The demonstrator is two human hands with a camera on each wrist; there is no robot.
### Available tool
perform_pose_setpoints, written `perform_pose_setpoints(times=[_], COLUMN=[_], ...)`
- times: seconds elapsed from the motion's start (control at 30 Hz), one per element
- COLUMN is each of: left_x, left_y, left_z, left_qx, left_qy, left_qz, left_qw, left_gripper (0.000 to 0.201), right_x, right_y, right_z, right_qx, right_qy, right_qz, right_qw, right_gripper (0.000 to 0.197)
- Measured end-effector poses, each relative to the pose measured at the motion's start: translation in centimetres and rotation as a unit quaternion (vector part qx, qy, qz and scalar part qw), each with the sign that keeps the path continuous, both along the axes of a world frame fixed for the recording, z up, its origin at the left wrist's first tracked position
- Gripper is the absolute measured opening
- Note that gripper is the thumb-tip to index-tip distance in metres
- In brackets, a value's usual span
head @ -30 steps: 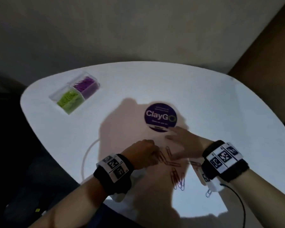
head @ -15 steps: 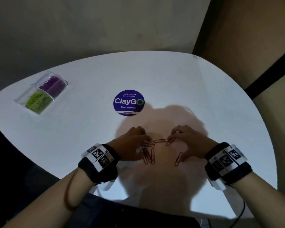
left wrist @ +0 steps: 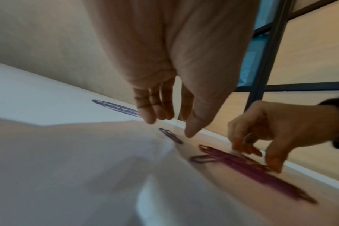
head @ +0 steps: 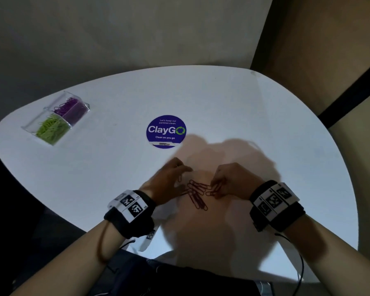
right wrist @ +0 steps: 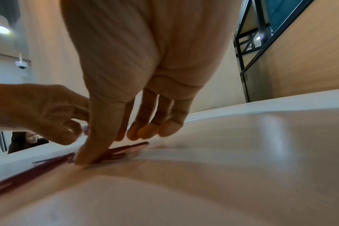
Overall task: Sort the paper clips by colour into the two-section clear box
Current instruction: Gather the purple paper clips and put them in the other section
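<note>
Landmark: round blue ClayGo sticker [head: 166, 131] stuck mid-table on the white table [head: 244, 116].

Loose clips: a small heap of dark red paper clips [head: 198, 194] lies on the table on the near side of the sticker, toward the person, betw. both hands. One separate clip [left wrist: 170, 135] lies just sticker-side of the heap, under the left fingers; looks purplish in the left wrist view, colour not certain w/ the blur.

Left hand [head: 169, 181]: near side of sticker, just left of the heap. Fingers straight-ish and spread, pointing down at the table, thumb apart from them; holds nothing. Fingertips [left wrist: 150, 119] hang just over the separate clip; touching or not, can't tell.

Right hand [head: 233, 178]: near side of sticker, right of the heap. Thumb [right wrist: 93, 146] pressed flat onto the clips at the heap's right end, other fingers bent down close beside it. Pressing vs. pinching a clip: can't tell, too blurred.

Two-section clear box [head: 56, 118]: well left of the sticker, near the table's left edge. Near section holds green clips [head: 51, 129], far section purple clips [head: 69, 107]. Well apart from both hands.
</note>
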State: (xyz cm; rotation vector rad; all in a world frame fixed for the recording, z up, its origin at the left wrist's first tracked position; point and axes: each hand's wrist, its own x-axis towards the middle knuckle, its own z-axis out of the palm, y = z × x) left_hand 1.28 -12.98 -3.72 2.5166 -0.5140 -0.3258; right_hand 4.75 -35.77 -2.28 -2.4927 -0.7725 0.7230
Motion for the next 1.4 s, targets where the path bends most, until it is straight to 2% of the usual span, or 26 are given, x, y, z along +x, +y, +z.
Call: perform_pose_setpoints(times=[0.1,0.17,0.3,0.37,0.43,0.5,0.57,0.6,0.73,0.8,0.93,1.0,1.1,1.2,1.4], left_x=[0.6,0.6,-0.4,-0.6,-0.7,-1.2,-1.9,-2.1,-1.4,-0.9,-0.4,-0.7,-1.2,-1.3,-1.6], left_y=[1.2,0.6,-1.1,-0.7,0.1,0.4,-0.1,-0.5,-0.8,-1.0,-1.6,-1.9,-2.0,-2.3,-3.5], left_z=[0.3,0.7,0.6,0.3,0.1,0.1,0.1,0.1,-0.1,-0.2,0.0,0.1,-0.4,-0.7,-0.5], left_qx=[0.084,0.105,0.058,0.034,0.039,0.068,0.052,0.043,0.092,0.119,0.096,0.078,0.081,0.118,0.214], left_qy=[-0.015,0.008,-0.004,-0.024,-0.032,-0.015,0.001,0.007,-0.021,-0.026,-0.028,-0.034,-0.044,-0.059,-0.042], left_qz=[0.049,0.025,-0.053,-0.048,-0.036,-0.029,-0.052,-0.071,-0.134,-0.165,-0.189,-0.192,-0.169,-0.155,-0.141], left_qw=[0.995,0.994,0.997,0.998,0.998,0.997,0.997,0.997,0.986,0.979,0.977,0.978,0.981,0.979,0.966], left_gripper=[0.051,0.041,0.023,0.022,0.032,0.058,0.08,0.083,0.081,0.075,0.039,0.032,0.04,0.028,0.019], right_x=[-1.0,-1.9,-2.6,-2.8,-3.5,-4.7,-5.7,-6.1,-6.2,-6.0,-5.5,-5.4,-5.3,-5.2,-5.4], right_y=[-0.3,-0.1,1.3,1.2,0.9,1.3,2.5,3.2,4.1,3.8,3.6,3.5,3.3,3.4,3.7], right_z=[0.2,0.1,0.1,0.3,0.6,0.8,0.8,0.7,0.3,0.1,0.3,0.7,1.1,1.3,0.8], right_qx=[-0.003,-0.012,-0.036,-0.032,-0.023,-0.048,-0.109,-0.129,-0.138,-0.11,-0.066,-0.057,-0.063,-0.084,-0.086], right_qy=[-0.028,-0.027,-0.018,-0.019,-0.004,0.005,-0.012,-0.022,-0.049,-0.041,-0.03,-0.025,-0.032,-0.052,-0.062], right_qz=[-0.06,-0.074,-0.051,-0.076,-0.125,-0.139,-0.111,-0.104,-0.11,-0.121,-0.097,-0.082,-0.058,-0.038,-0.043], right_qw=[0.998,0.997,0.998,0.996,0.992,0.989,0.988,0.986,0.983,0.986,0.993,0.995,0.996,0.994,0.993], right_gripper=[0.048,0.048,0.033,0.038,0.059,0.082,0.091,0.091,0.085,0.073,0.04,0.033,0.031,0.032,0.024])
